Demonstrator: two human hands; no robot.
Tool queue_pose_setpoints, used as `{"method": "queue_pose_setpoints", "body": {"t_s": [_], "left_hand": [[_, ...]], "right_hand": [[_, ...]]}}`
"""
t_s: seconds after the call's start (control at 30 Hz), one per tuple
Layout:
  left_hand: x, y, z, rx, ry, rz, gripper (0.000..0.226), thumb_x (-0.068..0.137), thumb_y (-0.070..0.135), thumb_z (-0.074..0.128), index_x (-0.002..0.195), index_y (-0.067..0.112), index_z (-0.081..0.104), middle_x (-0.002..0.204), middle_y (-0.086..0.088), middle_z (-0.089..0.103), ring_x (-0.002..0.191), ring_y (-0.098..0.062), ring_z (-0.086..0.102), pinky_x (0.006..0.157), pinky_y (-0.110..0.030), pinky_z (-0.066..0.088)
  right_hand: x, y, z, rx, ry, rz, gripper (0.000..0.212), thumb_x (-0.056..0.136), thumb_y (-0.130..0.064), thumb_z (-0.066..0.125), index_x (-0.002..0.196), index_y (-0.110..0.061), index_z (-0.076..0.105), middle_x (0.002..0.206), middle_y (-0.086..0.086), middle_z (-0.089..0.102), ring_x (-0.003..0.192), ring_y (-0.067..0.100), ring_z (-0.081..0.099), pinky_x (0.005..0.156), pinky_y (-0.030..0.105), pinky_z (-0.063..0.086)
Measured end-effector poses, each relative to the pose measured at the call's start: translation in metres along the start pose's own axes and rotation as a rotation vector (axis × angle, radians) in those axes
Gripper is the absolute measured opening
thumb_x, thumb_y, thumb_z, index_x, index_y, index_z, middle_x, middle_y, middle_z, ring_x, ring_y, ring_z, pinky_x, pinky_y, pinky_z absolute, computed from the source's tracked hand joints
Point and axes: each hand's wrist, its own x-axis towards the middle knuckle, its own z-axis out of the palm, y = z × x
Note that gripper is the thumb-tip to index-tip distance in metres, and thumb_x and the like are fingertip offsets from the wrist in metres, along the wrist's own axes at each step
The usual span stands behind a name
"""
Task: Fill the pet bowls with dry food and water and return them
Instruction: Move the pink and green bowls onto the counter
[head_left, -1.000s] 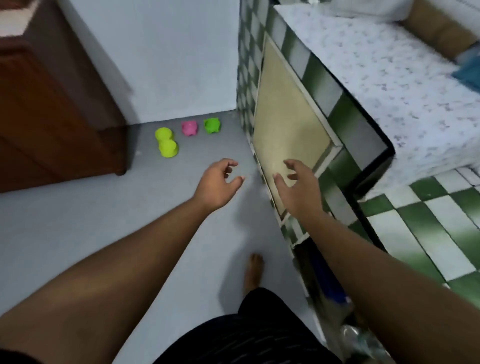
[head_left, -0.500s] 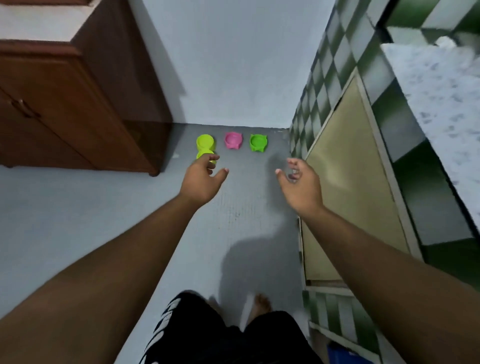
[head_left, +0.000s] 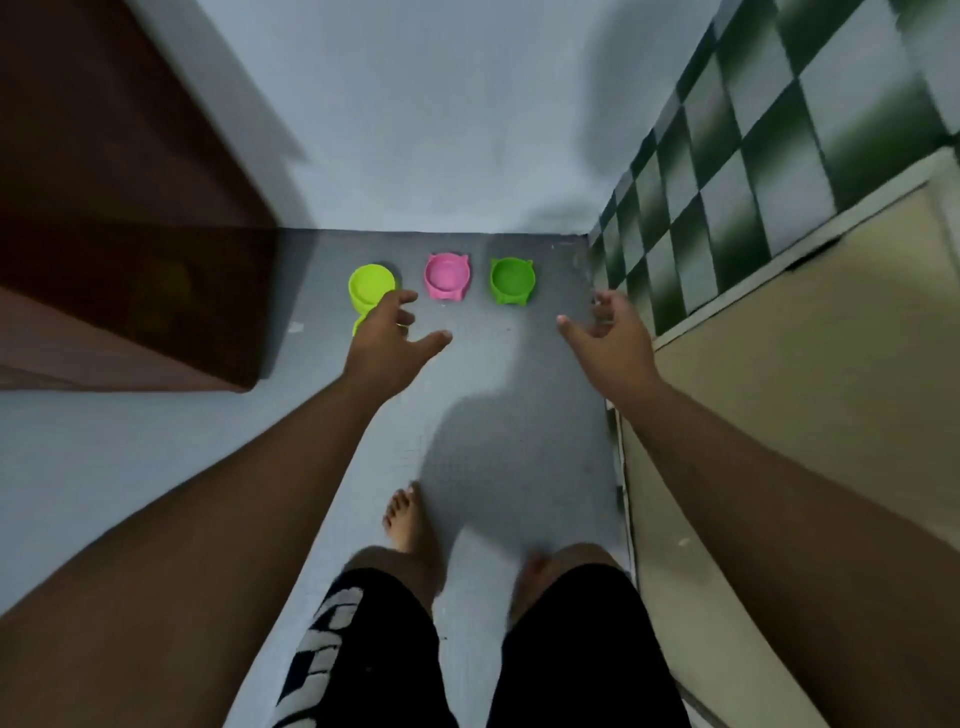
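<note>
The left hand (head_left: 384, 345) and the right hand (head_left: 610, 347) reached forward, spread loosely, holding nothing. A yellow bowl (head_left: 369, 285), a pink bowl (head_left: 448, 275) and a green bowl (head_left: 512, 280) sat in a row on the grey floor (head_left: 498, 374), between a brown cabinet (head_left: 119, 234) and green checked tiles (head_left: 727, 171). They looked nearer than before.

Brown wooden cabinet (head_left: 130, 208), green-checkered counter (head_left: 727, 171)

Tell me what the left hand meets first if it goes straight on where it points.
Likely the yellow-green round plastic bowl, partly hidden behind the left hand; depth is unclear.
</note>
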Motion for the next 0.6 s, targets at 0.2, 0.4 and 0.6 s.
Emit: {"method": "queue_pose_setpoints", "body": {"t_s": [0.2,0.4,0.6], "left_hand": [[0.178,-0.104,0.087,0.008,0.01,-0.089,0.067,0.078,0.034,0.087,0.135,0.018,0.055,0.113,-0.006,0.063,0.094,-0.018,0.06,0.077,-0.025,0.042],[0.339,-0.232,0.194,-0.026,0.04,-0.132,0.073,0.078,0.031,0.088,0.139,0.015,0.052,0.116,-0.009,0.06,0.099,-0.021,0.058,0.082,-0.032,0.049],[0.462,-0.304,0.261,-0.017,0.127,-0.081,0.075,0.083,0.032,0.083,0.144,0.008,0.047,0.116,-0.007,0.057,0.099,-0.019,0.058,0.077,-0.025,0.05]], "right_hand": [[0.172,0.115,0.111,0.011,-0.062,0.175,0.078,0.076,-0.037,0.084,0.137,-0.012,0.044,0.126,0.008,0.054,0.103,0.019,0.056,0.094,0.039,0.053],[0.33,0.246,0.216,-0.028,-0.141,0.235,0.085,0.074,-0.032,0.086,0.141,-0.008,0.039,0.136,0.01,0.049,0.113,0.018,0.052,0.093,0.031,0.047],[0.455,0.332,0.29,-0.095,-0.069,0.175,0.109,0.056,-0.056,0.09,0.14,-0.008,0.041,0.136,0.013,0.049,0.12,0.026,0.054,0.103,0.045,0.048]]}}
